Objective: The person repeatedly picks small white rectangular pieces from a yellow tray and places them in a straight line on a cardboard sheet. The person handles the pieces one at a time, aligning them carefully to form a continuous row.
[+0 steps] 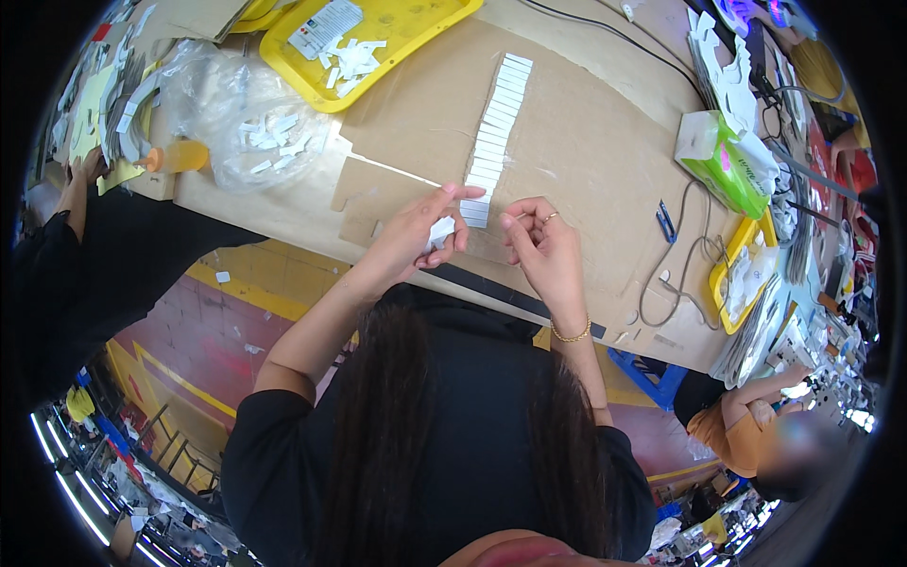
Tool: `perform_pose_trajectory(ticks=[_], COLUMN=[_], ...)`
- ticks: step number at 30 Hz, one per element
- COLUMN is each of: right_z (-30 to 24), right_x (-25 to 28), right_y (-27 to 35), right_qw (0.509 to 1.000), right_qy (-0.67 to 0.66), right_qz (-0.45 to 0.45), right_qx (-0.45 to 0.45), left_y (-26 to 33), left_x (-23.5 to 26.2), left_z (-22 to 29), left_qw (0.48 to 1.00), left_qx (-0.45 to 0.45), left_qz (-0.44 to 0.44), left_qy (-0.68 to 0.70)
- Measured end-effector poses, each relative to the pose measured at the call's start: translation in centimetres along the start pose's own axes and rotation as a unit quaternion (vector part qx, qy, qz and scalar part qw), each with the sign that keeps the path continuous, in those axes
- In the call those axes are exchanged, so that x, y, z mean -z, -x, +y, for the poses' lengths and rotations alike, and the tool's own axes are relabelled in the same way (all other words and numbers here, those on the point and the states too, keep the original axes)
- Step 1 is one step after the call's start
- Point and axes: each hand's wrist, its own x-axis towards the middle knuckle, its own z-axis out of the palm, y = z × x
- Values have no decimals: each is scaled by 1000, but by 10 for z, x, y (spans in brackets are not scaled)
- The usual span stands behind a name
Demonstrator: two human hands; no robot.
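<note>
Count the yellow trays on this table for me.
2 clearly: one yellow tray at the far side, left of the row of white pieces; a second yellow tray at the right, nearer than the green packet. A partly covered yellow edge at upper left may be another.

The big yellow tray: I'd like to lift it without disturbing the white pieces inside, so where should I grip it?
Probably by the yellow tray's raised rim, coming from the right: that long edge faces flat cardboard, whereas the plastic bag sits close by its left, and white pieces lie inside.
</note>
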Motion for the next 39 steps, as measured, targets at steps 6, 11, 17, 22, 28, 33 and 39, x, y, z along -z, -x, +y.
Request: perform_pose_trajectory(ticks=[6,11,17,22,28,33,39], right_z=[-11,-17,-20,-27,-30,-29,-26], right_x=[3,1,11,24,26,29,31], right_y=[-7,-12,-23,-32,-42,-49,-50], right_qw=[986,986,992,984,979,980,979], right_qy=[50,71,54,85,102,114,110], right_qz=[-32,-36,-44,-33,-54,-59,-60], right_qx=[156,149,104,150,171,154,162], left_y=[-11,-21,-34,-44,-56,-62,-66], left_x=[-23,-26,-27,-26,-32,-28,-24], left_z=[15,17,15,20,25,27,27], left_qw=[995,991,994,996,996,993,995], left_qx=[-85,-105,-84,-76,-78,-93,-66], left_qz=[9,19,7,-16,8,-22,-40], left_qy=[-48,-87,-74,-48,-50,-64,-65])
